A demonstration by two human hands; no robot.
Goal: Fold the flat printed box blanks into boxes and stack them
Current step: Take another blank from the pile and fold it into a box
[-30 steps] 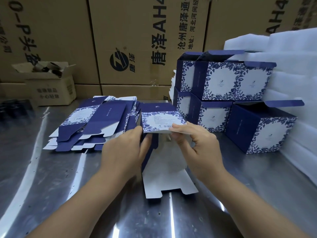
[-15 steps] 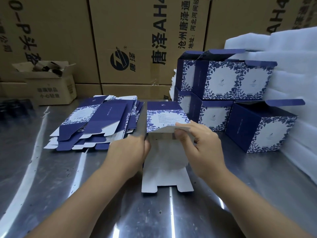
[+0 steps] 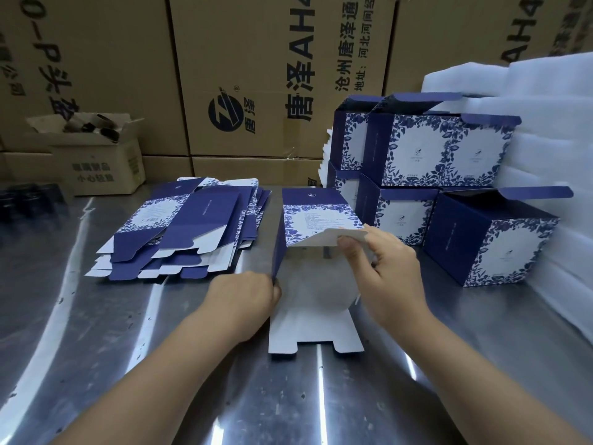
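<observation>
A blue-and-white floral box blank (image 3: pixel 316 220) stands half opened on the metal table (image 3: pixel 96 332) in front of me, its white bottom flaps lying toward me. My left hand (image 3: pixel 244 300) pinches the blank's lower left edge. My right hand (image 3: pixel 382 264) pinches a white flap at its right side. A pile of flat blanks (image 3: pixel 189 226) lies to the left. Several folded boxes (image 3: pixel 442 149) are stacked in two layers at the back right, and one more folded box (image 3: pixel 491 239) stands alone in front of them with its lid flap up.
Large brown shipping cartons (image 3: pixel 256 75) form a wall behind the table. A small open carton (image 3: pixel 99 159) sits at the back left. White foam sheets (image 3: pixel 552 130) are piled along the right edge. Dark objects (image 3: pixel 29 200) lie at the far left.
The blank has been pulled open into a tube shape. My left hand slid down to its lower left edge, and my right hand lowered, bending the white flap.
</observation>
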